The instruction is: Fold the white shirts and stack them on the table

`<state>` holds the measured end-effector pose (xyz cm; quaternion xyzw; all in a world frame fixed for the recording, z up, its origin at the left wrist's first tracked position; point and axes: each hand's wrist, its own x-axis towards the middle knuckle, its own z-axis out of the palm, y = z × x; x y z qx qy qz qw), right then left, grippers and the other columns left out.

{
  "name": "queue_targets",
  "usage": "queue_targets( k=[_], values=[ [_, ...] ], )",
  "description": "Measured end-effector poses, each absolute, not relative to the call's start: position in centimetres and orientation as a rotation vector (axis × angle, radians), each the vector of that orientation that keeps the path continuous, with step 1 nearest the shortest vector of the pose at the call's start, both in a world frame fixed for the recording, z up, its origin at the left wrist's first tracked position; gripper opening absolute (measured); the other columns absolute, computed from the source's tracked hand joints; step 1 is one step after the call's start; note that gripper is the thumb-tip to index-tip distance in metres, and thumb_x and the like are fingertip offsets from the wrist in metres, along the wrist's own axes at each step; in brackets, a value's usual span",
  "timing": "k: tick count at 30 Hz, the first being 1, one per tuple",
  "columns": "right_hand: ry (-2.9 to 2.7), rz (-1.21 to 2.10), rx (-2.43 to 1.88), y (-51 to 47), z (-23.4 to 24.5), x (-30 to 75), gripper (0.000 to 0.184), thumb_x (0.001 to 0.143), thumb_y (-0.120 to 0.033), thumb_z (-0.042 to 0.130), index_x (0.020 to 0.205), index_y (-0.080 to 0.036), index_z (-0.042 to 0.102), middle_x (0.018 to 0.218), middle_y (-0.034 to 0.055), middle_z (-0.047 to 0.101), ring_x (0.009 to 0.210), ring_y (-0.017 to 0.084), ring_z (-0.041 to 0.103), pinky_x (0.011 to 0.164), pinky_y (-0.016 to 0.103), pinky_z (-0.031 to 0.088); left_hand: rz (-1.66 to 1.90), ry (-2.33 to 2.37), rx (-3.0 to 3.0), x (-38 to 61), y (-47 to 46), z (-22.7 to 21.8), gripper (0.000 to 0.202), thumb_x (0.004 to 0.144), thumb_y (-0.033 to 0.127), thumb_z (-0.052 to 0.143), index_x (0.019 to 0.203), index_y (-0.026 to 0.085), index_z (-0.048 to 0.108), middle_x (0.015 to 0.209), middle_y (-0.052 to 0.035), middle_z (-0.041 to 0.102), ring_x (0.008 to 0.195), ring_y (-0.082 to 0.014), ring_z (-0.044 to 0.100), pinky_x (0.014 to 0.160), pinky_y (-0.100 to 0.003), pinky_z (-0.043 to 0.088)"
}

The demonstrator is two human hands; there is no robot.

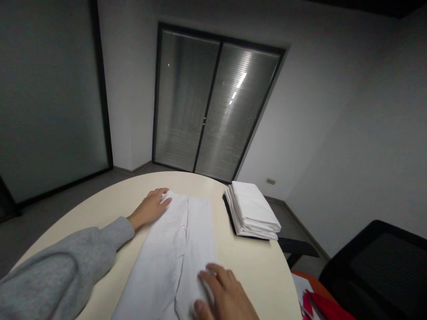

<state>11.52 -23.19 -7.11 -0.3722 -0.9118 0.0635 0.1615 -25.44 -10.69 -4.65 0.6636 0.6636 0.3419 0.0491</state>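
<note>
A long white cloth (163, 253), which looks like a garment folded lengthwise, lies on the round table. Its folded edges meet in an uneven line down the middle, and its near end runs out of the picture. At the cloth's far left corner rests my left hand (151, 208), fingers stretched out and thumb apart on the fabric. My right hand (227, 293) is over the cloth's right edge closer to me, its fingers loosely bent and spread. It is slightly blurred, so whether it touches the fabric is unclear.
The round cream table (247, 275) has a stack of folded white cloths (255, 209) at its right edge, with a dark piece underneath. Beyond that edge stands a black mesh chair (383, 262), near red and orange items (328, 304). Behind is a window with blinds (213, 102).
</note>
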Motion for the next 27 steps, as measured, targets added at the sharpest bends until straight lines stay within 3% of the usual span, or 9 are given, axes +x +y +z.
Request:
queue_targets(
  k=[2,4,7,10,12,16,18,23,27],
  values=[
    [-2.405,0.282,-1.268,-20.0,-3.4,9.9,0.043,0.098,-0.034,0.056,0.139,-0.024,0.061,0.142,0.0112,0.063,0.128,0.029,0.061,0.11,0.042,0.047,0.945,2.173,1.875,-26.4,-8.6,-5.6,0.062,0.096,0.051,0.046,0.143,0.01,0.056,0.127,-0.0188,0.069,0.117,-0.0349,0.064,0.104,-0.049,0.047],
    [-2.32,0.376,-1.368,-15.6,-1.4,7.8,0.048,0.098,-0.03,0.052,0.142,-0.015,0.058,0.14,0.0161,0.063,0.132,0.029,0.057,0.114,0.041,0.041,0.826,2.25,1.857,-26.7,-7.0,-6.3,0.063,0.095,0.052,0.047,0.143,0.012,0.056,0.129,-0.0195,0.069,0.122,-0.0385,0.061,0.103,-0.053,0.045],
    [-2.186,0.473,-1.58,-8.4,-1.7,5.0,0.053,0.094,-0.031,0.054,0.142,-0.007,0.055,0.13,0.0222,0.066,0.121,0.031,0.063,0.105,0.04,0.046,0.812,2.246,1.847,-26.6,-5.5,-6.6,0.064,0.092,0.053,0.05,0.145,0.017,0.054,0.138,-0.0205,0.065,0.131,-0.0428,0.055,0.108,-0.06,0.037],
    [-2.077,0.505,-1.704,-2.9,-3.4,3.1,0.047,0.091,-0.036,0.057,0.129,-0.007,0.063,0.125,0.0243,0.068,0.114,0.033,0.066,0.095,0.041,0.047,0.912,2.124,1.675,-26.9,-4.3,-6.4,0.067,0.082,0.048,0.064,0.142,0.018,0.057,0.131,-0.02,0.071,0.134,-0.0447,0.054,0.112,-0.063,0.03],
    [-2.021,0.548,-1.751,-0.4,-4.3,2.4,0.039,0.088,-0.038,0.059,0.115,-0.011,0.068,0.113,0.0212,0.073,0.106,0.032,0.068,0.088,0.039,0.048,0.952,2.038,1.59,-27.3,-3.6,-6.1,0.064,0.075,0.043,0.072,0.134,0.02,0.063,0.123,-0.0162,0.075,0.131,-0.0439,0.058,0.112,-0.06,0.032],
    [-1.941,0.633,-1.746,2.3,-5.4,1.9,0.022,0.08,-0.033,0.062,0.095,-0.019,0.07,0.093,0.0104,0.075,0.092,0.026,0.068,0.079,0.033,0.046,0.945,1.791,1.547,-28.1,-3.0,-5.6,0.037,0.068,0.039,0.075,0.099,0.019,0.075,0.099,-0.0094,0.081,0.105,-0.0375,0.072,0.091,-0.044,0.053],
    [-1.91,0.661,-1.716,3.0,-5.8,1.9,0.016,0.078,-0.03,0.062,0.09,-0.021,0.069,0.087,0.0064,0.073,0.088,0.024,0.067,0.077,0.032,0.045,0.955,1.569,1.481,-28.1,-3.0,-5.4,0.029,0.066,0.036,0.075,0.088,0.018,0.073,0.091,-0.008,0.08,0.094,-0.0344,0.074,0.08,-0.039,0.055],
    [-1.838,0.692,-1.573,3.4,-6.5,1.9,0.019,0.081,-0.031,0.057,0.095,-0.023,0.067,0.094,0.0024,0.074,0.091,0.022,0.065,0.08,0.03,0.045,1.089,1.342,1.323,-27.9,-3.2,-5.3,0.031,0.06,0.028,0.08,0.087,0.017,0.068,0.084,-0.0056,0.078,0.083,-0.0283,0.074,0.075,-0.035,0.055],
    [-1.779,0.707,-1.433,3.5,-6.3,1.6,0.024,0.087,-0.029,0.052,0.106,-0.02,0.064,0.108,0.0063,0.074,0.097,0.02,0.064,0.085,0.028,0.046,1.33,1.297,1.25,-27.5,-2.9,-5.3,0.045,0.06,0.027,0.085,0.097,0.017,0.063,0.087,-0.0038,0.076,0.079,-0.0227,0.072,0.07,-0.031,0.055]
  ],
)
